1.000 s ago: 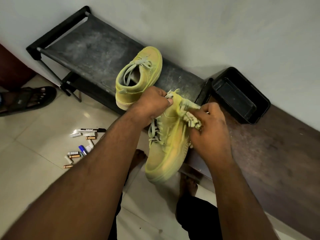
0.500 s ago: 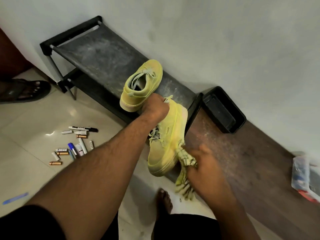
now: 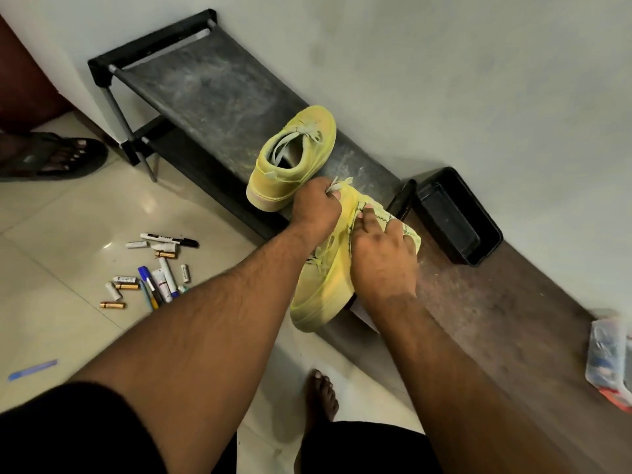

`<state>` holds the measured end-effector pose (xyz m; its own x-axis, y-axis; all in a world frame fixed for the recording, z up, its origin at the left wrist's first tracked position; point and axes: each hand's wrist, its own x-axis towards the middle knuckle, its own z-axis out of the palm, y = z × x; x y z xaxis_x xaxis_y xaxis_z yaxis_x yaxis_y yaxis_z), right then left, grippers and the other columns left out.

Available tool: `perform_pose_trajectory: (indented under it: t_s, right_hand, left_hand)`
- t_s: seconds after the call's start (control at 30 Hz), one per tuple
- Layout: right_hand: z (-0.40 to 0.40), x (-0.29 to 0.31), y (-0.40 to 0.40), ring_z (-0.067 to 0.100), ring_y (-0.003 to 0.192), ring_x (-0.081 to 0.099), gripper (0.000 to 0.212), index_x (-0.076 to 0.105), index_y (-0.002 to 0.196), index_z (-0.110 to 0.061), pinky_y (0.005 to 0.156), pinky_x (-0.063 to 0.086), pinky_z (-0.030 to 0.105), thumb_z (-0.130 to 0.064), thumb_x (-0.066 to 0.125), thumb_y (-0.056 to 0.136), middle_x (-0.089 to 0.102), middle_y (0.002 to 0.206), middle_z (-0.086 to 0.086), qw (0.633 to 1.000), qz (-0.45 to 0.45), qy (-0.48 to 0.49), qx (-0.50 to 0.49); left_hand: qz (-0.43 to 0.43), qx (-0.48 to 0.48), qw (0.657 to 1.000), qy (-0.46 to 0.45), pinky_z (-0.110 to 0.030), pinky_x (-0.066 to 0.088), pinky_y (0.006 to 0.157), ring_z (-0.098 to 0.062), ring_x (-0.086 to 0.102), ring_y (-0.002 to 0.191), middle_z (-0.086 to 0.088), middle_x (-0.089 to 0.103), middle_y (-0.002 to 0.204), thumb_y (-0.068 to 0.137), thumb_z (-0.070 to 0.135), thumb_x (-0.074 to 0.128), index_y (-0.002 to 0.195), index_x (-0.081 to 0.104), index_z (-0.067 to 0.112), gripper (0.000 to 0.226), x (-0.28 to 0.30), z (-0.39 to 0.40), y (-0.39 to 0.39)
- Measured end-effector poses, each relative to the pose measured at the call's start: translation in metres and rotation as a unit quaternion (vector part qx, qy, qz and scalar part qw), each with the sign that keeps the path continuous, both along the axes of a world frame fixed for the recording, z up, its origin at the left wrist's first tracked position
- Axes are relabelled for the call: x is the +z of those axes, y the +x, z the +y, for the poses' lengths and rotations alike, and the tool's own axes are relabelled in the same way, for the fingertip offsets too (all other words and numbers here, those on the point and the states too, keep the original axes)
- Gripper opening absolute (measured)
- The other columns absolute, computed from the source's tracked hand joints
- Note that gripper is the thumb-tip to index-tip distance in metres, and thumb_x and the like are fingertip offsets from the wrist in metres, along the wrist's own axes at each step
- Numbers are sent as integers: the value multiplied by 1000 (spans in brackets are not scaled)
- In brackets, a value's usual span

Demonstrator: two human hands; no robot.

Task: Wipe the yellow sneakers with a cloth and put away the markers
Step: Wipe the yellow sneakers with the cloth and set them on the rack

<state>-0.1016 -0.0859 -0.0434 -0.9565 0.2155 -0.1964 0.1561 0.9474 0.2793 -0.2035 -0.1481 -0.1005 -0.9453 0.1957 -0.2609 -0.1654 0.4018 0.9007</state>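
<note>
One yellow sneaker (image 3: pixel 294 159) stands on the black shoe rack (image 3: pixel 205 94). My left hand (image 3: pixel 316 205) grips the heel end of a second yellow sneaker (image 3: pixel 321 295) and holds it in the air, toe towards me. My right hand (image 3: pixel 383 258) presses a yellow cloth (image 3: pixel 379 213) against that sneaker's upper side; most of the cloth is hidden under the hand. Several markers (image 3: pixel 160 278) and batteries lie scattered on the tiled floor to the left.
A black tray (image 3: pixel 458 217) sits on the brown wooden ledge (image 3: pixel 496 302) by the wall. A plastic packet (image 3: pixel 612 357) lies at the ledge's right end. Another person's sandalled foot (image 3: pixel 51 155) is at far left. My bare foot (image 3: pixel 321 395) is below.
My right hand has come up from below the sneaker's toe, with the cloth, to the sneaker's upper side near the heel. The left hand keeps its grip.
</note>
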Motion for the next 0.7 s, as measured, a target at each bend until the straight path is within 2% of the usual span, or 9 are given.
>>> perform_pose_trajectory:
  t_s: [0.1,0.17,0.23,0.33,0.43,0.53,0.6,0.7]
  right_hand:
    - [-7,2,6,32,119,40,51,32,143,-3,89,42,44,-7,45,95,25,154,15,999,-22,21,12]
    - [-8,6,10,33,119,40,51,31,143,-1,89,43,44,-6,45,94,26,153,17,999,-42,27,22]
    - [-10,10,14,32,117,40,50,32,142,0,89,43,43,-5,45,94,29,151,18,997,-63,28,29]
    - [-18,15,22,30,113,41,45,39,137,2,86,44,42,-5,48,93,40,141,20,995,-85,30,32]
    - [-30,22,36,31,113,41,52,33,140,5,88,43,42,-6,50,92,38,141,24,994,-102,12,34]
    - [-52,34,62,33,118,36,63,16,145,7,95,38,45,-3,48,92,17,151,28,987,-148,-41,49]
    - [-60,46,76,33,119,33,65,10,147,4,98,36,46,-1,44,92,10,155,24,979,-177,-76,68]
    - [-43,63,71,24,115,34,64,14,149,-9,97,42,39,-5,45,92,15,157,9,983,-145,-102,46]
  left_hand:
    - [-25,20,999,7,-28,37,68,-34,59,88,-21,65,94,93,13,53,79,56,6,16,-1,2,-3]
    - [-53,32,998,19,-29,41,68,-27,56,78,-14,63,82,92,12,55,80,61,6,15,-2,4,-5]
    - [-81,50,995,28,-28,41,66,-21,51,73,-4,55,71,91,10,56,71,56,11,20,-4,5,-8]
    - [-113,77,990,28,-29,45,66,-22,55,75,-3,60,78,87,5,56,65,54,17,25,-3,7,-10]
    - [-131,96,986,29,-30,46,64,-28,62,80,-9,66,82,86,3,54,82,66,9,14,0,6,-12]
    - [-162,124,978,32,-38,54,80,-31,64,105,-16,68,112,87,2,55,113,65,0,28,-1,5,-16]
    - [-175,111,978,33,-37,53,84,-31,63,108,-15,66,116,88,3,56,117,63,2,30,-3,5,-19]
    - [-177,59,982,20,-39,51,85,-36,61,112,-22,64,120,90,8,55,118,60,-4,31,-4,1,-26]
